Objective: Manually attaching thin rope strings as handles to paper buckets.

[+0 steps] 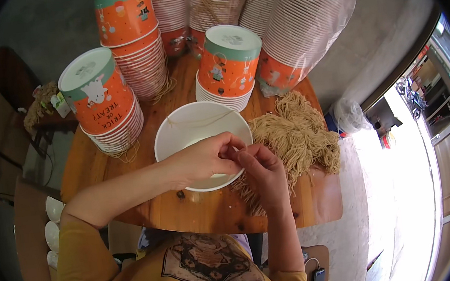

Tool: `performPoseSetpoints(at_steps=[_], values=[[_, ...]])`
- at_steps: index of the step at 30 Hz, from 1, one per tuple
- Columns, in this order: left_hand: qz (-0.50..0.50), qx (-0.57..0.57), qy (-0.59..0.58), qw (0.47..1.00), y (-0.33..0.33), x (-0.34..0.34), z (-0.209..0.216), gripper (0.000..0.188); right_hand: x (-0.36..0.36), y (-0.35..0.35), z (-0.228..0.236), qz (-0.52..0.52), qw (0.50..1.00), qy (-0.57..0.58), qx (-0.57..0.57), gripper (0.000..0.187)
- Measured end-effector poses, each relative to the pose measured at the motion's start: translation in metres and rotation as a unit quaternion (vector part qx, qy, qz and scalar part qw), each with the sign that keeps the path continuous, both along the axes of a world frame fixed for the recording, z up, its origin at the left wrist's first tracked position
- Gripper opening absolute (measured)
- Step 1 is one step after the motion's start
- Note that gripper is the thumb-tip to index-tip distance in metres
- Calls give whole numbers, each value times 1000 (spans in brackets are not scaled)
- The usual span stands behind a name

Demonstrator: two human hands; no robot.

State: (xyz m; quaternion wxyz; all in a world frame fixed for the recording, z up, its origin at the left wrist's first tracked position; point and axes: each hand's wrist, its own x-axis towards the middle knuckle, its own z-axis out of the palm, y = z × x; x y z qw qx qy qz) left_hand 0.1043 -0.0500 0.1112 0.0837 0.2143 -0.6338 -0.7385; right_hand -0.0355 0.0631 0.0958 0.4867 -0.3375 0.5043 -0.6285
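Observation:
A white paper bucket (178, 133) stands mouth up on the wooden table in front of me. A thin tan string (200, 124) hangs across its far inner wall. My left hand (210, 156) reaches over the bucket, its fingers closed in a pinch near the right rim. Meeting it there is my right hand (265, 172), also pinched, thumb and fingertips close to the left hand's. What lies between the fingertips is hidden. To the right, a thick bundle of tan strings (297, 135) spreads over the tabletop.
Inverted orange and green bucket stacks stand on the wooden table (161, 210): one at left (98, 96), one behind it (127, 19), one at centre (231, 66). Tall plastic-wrapped stacks (303, 20) line the back. White buckets (54, 235) sit in a cardboard box (32, 243) at lower left.

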Motion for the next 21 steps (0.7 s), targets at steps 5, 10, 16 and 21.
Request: performPoseSetpoints(at_steps=[5, 10, 16, 21], values=[[-27, 12, -25, 999, -2, -1, 0, 25, -2, 2, 4, 14, 1000, -3, 2, 9], [-11, 7, -35, 999, 1, -2, 3, 14, -10, 9, 23, 56, 994, 82, 45, 16], [-14, 59, 47, 997, -1, -4, 4, 9, -35, 27, 45, 67, 947, 310, 45, 20], [-41, 1, -3, 999, 0, -8, 5, 12, -34, 32, 65, 56, 761, 646, 14, 14]])
